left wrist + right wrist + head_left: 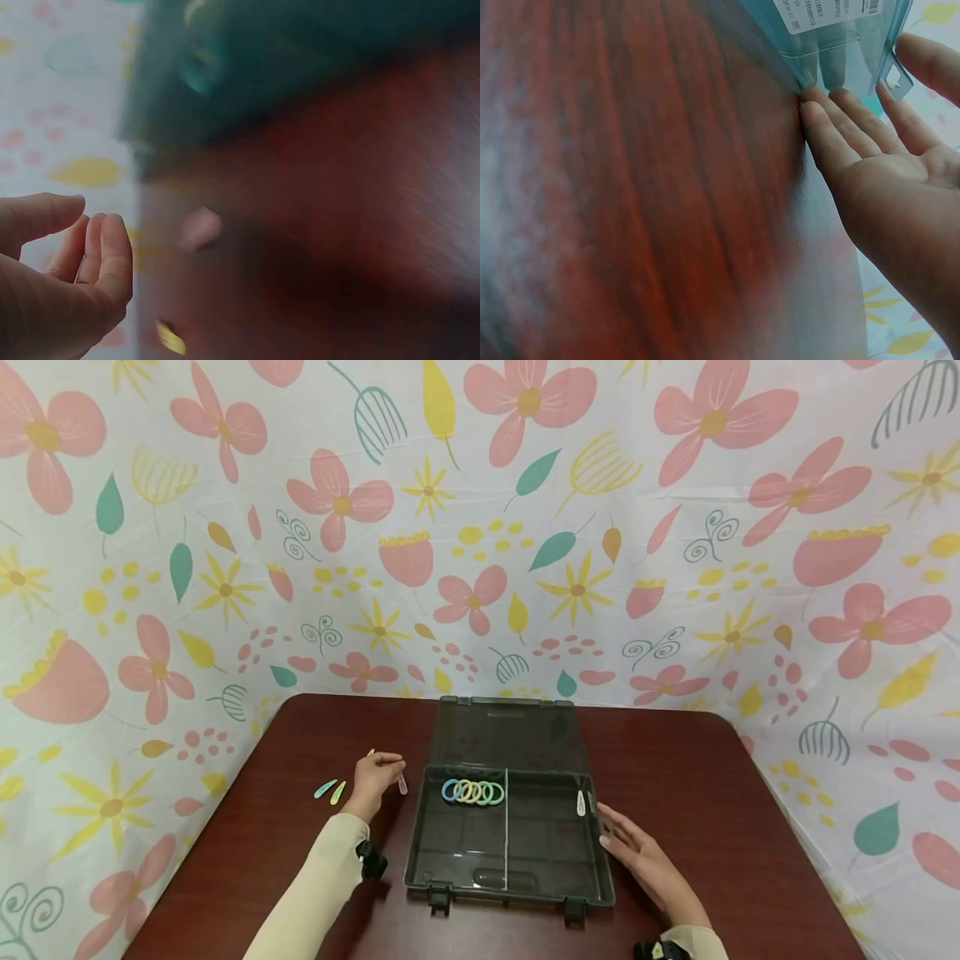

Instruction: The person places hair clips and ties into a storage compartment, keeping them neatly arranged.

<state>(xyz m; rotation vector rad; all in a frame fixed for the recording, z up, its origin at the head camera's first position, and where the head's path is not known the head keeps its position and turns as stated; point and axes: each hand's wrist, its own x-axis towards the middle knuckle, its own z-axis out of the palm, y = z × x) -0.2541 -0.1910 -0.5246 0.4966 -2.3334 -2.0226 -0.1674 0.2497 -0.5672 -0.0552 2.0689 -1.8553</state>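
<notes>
My left hand point(377, 781) is over the table beside a pink hair clip point(403, 787). In the left wrist view its fingers are loosely bent with nothing between them, and the pink clip lies apart from the fingertips. A yellow clip point(171, 337) shows there too, mostly hidden behind the hand in the head view. A blue clip point(325, 788) and a yellow-green clip point(338, 792) lie further left. My right hand point(641, 856) touches the right wall of a clear dark plastic box point(457, 885) with extended fingers, near its hanging tab point(895, 79).
The box's lid point(506, 735) lies back, open. A white divider point(506, 852) splits the box. Overlapping pastel rings point(472, 792) sit in its left compartment; a white clip point(581, 803) is in the right one. A floral cloth point(480, 527) hangs behind the table point(675, 760).
</notes>
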